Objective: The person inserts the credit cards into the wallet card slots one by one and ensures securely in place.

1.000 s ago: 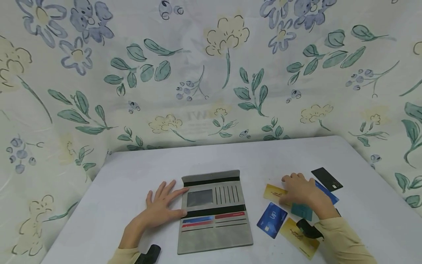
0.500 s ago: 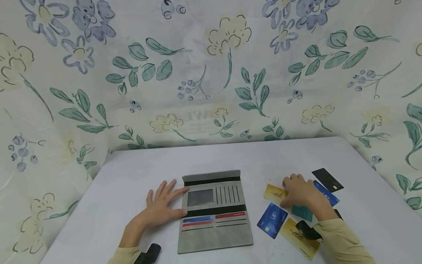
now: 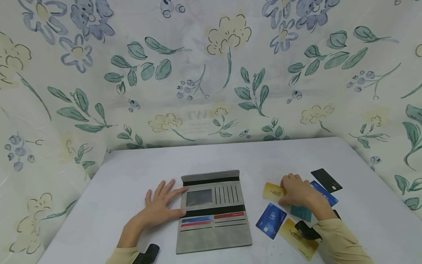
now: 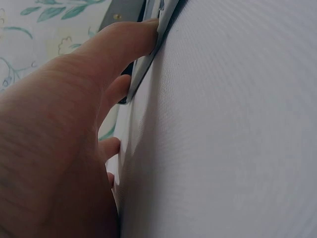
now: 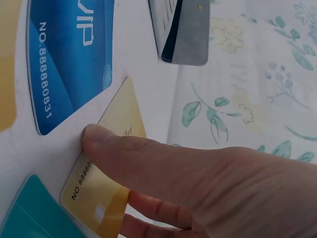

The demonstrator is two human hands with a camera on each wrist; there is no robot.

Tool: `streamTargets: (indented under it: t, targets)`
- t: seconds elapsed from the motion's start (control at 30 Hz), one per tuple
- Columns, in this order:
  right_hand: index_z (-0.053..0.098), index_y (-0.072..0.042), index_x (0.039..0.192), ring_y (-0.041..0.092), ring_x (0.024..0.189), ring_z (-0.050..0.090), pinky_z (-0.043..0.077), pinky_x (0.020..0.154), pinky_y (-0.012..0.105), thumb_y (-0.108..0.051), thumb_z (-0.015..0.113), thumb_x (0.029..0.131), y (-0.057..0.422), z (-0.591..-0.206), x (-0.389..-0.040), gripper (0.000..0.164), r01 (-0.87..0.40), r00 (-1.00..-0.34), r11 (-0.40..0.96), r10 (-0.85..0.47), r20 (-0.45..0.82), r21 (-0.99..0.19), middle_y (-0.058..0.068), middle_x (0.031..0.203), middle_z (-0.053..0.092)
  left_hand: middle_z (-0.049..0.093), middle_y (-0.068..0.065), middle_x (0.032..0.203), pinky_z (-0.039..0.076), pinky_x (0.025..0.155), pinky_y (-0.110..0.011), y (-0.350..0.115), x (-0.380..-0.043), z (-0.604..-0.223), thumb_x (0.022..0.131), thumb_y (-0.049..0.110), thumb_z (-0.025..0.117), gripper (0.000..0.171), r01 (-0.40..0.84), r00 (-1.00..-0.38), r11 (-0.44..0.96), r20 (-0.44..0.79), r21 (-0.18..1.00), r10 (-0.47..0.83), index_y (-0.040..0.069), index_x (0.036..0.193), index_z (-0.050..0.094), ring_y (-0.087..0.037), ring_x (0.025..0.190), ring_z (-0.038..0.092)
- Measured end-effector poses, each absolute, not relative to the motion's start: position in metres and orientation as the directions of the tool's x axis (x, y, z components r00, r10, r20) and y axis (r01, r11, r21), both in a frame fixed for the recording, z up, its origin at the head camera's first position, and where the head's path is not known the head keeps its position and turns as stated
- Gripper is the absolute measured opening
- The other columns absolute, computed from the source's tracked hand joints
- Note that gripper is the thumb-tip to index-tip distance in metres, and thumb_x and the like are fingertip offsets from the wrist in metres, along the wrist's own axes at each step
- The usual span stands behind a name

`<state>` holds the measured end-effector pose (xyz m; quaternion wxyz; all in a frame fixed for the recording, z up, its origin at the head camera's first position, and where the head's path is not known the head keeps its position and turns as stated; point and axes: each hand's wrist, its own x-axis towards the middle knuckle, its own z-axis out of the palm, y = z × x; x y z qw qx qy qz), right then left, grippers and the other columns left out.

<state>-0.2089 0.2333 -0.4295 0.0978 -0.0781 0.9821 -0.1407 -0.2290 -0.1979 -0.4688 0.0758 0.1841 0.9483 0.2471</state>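
A long grey wallet point(image 3: 227, 234) lies unfolded on the white table, with a clear window, card slots, and blue and red card edges showing in its lower half. My left hand point(image 3: 161, 205) is spread beside it; thumb and index finger touch its left edge. My right hand point(image 3: 300, 192) pinches a gold card point(image 3: 273, 191) by its edges. In the right wrist view, the thumb lies at one edge of that card and other fingers are at the opposite edge, partly hidden. The card appears to be at the tabletop.
Around the right hand lie a blue VIP card point(image 3: 271, 220), a teal card point(image 3: 300, 213), a second gold card point(image 3: 298, 242), another blue card point(image 3: 324, 192) and a black card point(image 3: 326, 179). A floral cloth point(image 3: 197, 73) hangs behind the table point(image 3: 148, 157).
The right hand's fingers have drawn in slightly at the gold card. The left hand stays against the wallet, and the wallet has not moved on the table.
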Motion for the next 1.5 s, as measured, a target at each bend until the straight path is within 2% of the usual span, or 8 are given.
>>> streamTargets:
  t: [0.23, 0.57, 0.9, 1.1, 1.2, 1.5]
  targets:
    - [0.056, -0.005, 0.108, 0.025, 0.085, 0.047, 0.044, 0.08, 0.055, -0.018, 0.082, 0.075, 0.233, -0.428, -0.209, 0.045, -0.171, -0.96, 0.932, -0.231, -0.16, -0.319, 0.006, 0.091, 0.054, 0.018, -0.018, 0.163, -0.012, 0.106, -0.073, -0.198, -0.229, -0.469, 0.081, 0.053, 0.072, 0.073, 0.317, -0.92, 0.807, -0.045, 0.497, 0.389, 0.027, 0.146, 0.049, -0.046, 0.148, -0.002]
    - [0.056, -0.012, 0.116, 0.026, 0.088, 0.049, 0.048, 0.079, 0.053, -0.015, 0.083, 0.077, 0.234, -0.43, -0.21, 0.047, -0.203, -0.951, 0.919, -0.268, -0.155, -0.339, 0.006, 0.095, 0.055, 0.019, -0.02, 0.162, -0.012, 0.106, -0.073, -0.197, -0.228, -0.468, 0.08, 0.051, 0.073, 0.073, 0.305, -0.924, 0.808, -0.05, 0.503, 0.38, 0.026, 0.145, 0.05, -0.048, 0.148, -0.001]
    - [0.057, -0.013, 0.115, 0.025, 0.086, 0.05, 0.049, 0.073, 0.041, -0.006, 0.075, 0.081, 0.238, -0.433, -0.214, 0.039, -0.221, -0.948, 0.897, -0.291, -0.132, -0.383, 0.007, 0.096, 0.057, 0.018, -0.02, 0.162, -0.013, 0.106, -0.073, -0.196, -0.228, -0.468, 0.08, 0.052, 0.072, 0.074, 0.297, -0.924, 0.813, -0.063, 0.501, 0.377, 0.026, 0.145, 0.05, -0.047, 0.148, -0.002]
    - [0.057, -0.013, 0.115, 0.023, 0.083, 0.054, 0.046, 0.062, 0.032, -0.001, 0.066, 0.086, 0.243, -0.432, -0.218, 0.033, -0.227, -0.937, 0.845, -0.326, -0.129, -0.485, 0.012, 0.103, 0.065, 0.018, -0.02, 0.163, -0.013, 0.106, -0.073, -0.196, -0.227, -0.466, 0.08, 0.051, 0.072, 0.073, 0.298, -0.923, 0.811, -0.064, 0.504, 0.379, 0.026, 0.145, 0.05, -0.047, 0.148, -0.002]
    - [0.057, -0.016, 0.114, 0.023, 0.082, 0.057, 0.047, 0.063, 0.033, 0.001, 0.063, 0.087, 0.245, -0.432, -0.219, 0.032, -0.222, -0.935, 0.83, -0.33, -0.128, -0.512, 0.013, 0.105, 0.068, 0.019, -0.02, 0.163, -0.012, 0.106, -0.073, -0.197, -0.227, -0.467, 0.081, 0.051, 0.073, 0.073, 0.305, -0.922, 0.807, -0.055, 0.506, 0.382, 0.026, 0.145, 0.05, -0.047, 0.148, -0.001]
    - [0.06, -0.016, 0.106, 0.019, 0.082, 0.059, 0.052, 0.073, 0.036, 0.004, 0.062, 0.088, 0.245, -0.426, -0.22, 0.026, -0.302, -0.912, 0.745, -0.408, -0.047, -0.595, 0.003, 0.093, 0.068, 0.018, -0.019, 0.163, -0.013, 0.106, -0.072, -0.197, -0.227, -0.466, 0.081, 0.051, 0.072, 0.073, 0.308, -0.921, 0.801, -0.051, 0.513, 0.387, 0.026, 0.145, 0.05, -0.047, 0.148, -0.002]
